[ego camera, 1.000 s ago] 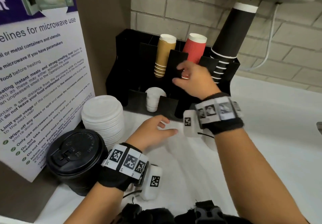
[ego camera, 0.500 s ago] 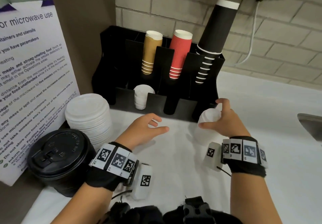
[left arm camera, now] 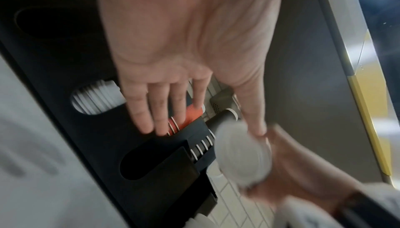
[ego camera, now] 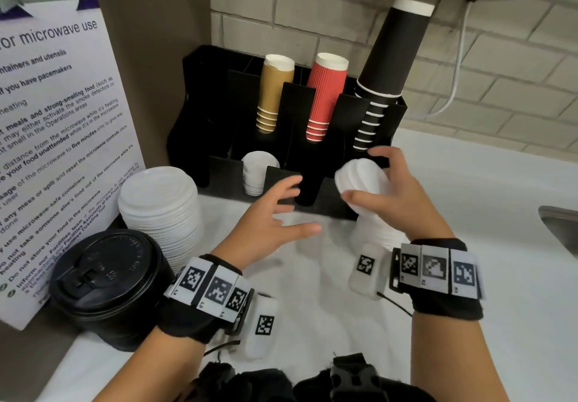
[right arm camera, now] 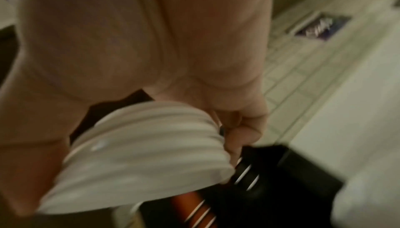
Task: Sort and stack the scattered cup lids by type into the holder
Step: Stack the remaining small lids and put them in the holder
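Note:
My right hand (ego camera: 380, 189) grips a short stack of small white lids (ego camera: 358, 179) (right arm camera: 149, 156) (left arm camera: 243, 153), lifted and tilted just in front of the black holder (ego camera: 291, 101). More small white lids (ego camera: 372, 229) stand on the counter below it. My left hand (ego camera: 281, 211) (left arm camera: 164, 110) hovers open with spread fingers before the holder's front slots and holds nothing. One front slot holds small white lids (ego camera: 258, 173) (left arm camera: 95, 97). A tall stack of large white lids (ego camera: 159, 201) and a stack of black lids (ego camera: 109, 286) stand at the left.
Tan cups (ego camera: 273, 92), red cups (ego camera: 323, 95) and black cups (ego camera: 387, 67) stand upside down in the holder's back slots. A microwave notice board (ego camera: 56, 139) bounds the left side. A sink edge (ego camera: 560, 226) shows at the right. White counter (ego camera: 484, 198) spreads to the right.
My right hand came back from the holder to the counter, gripped the small white lids and has lifted them toward the holder. My left hand rose slightly and spread its fingers.

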